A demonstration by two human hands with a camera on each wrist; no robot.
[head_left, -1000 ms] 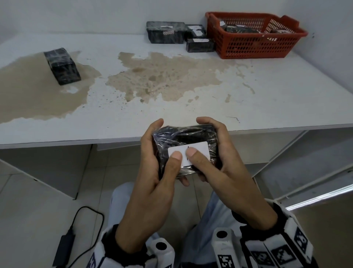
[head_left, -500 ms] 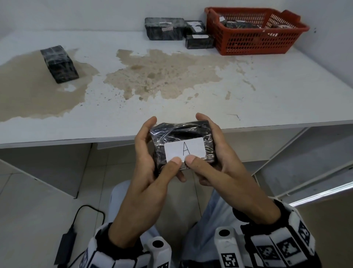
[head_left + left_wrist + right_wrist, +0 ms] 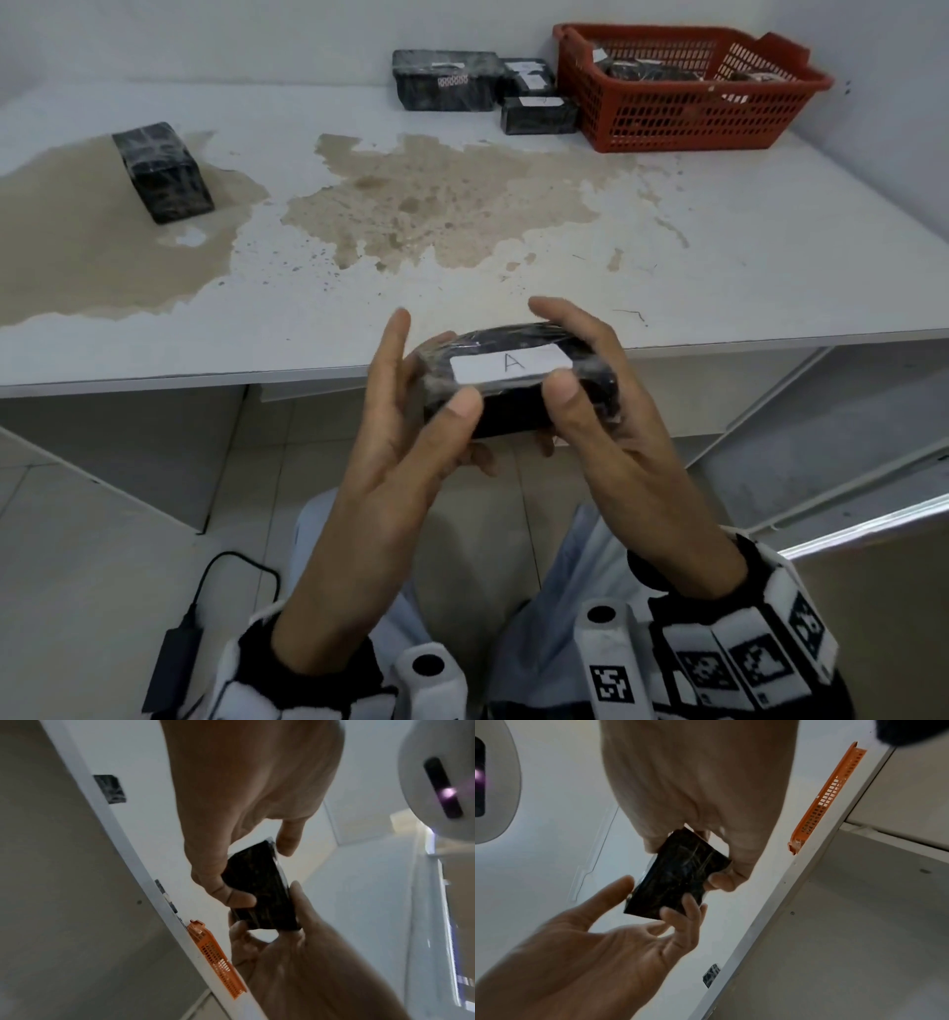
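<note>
far left on the stained desk (image 3: 744,246), a lone black wrapped block (image 3: 162,172), well back from the front edge with wide open surface to its right. just off that front edge, in the air: left hand (image 3: 395,462) pinching the labelled black packet (image 3: 513,411) between thumb and curled lower fingers, forefinger lifted straight, then right hand (image 3: 621,452) curled round its other end, thumb by the "a" label (image 3: 508,362). back right, three black parcels (image 3: 444,79) just beside a red basket (image 3: 688,118) holding more dark wrapped packets (image 3: 642,69).
</note>
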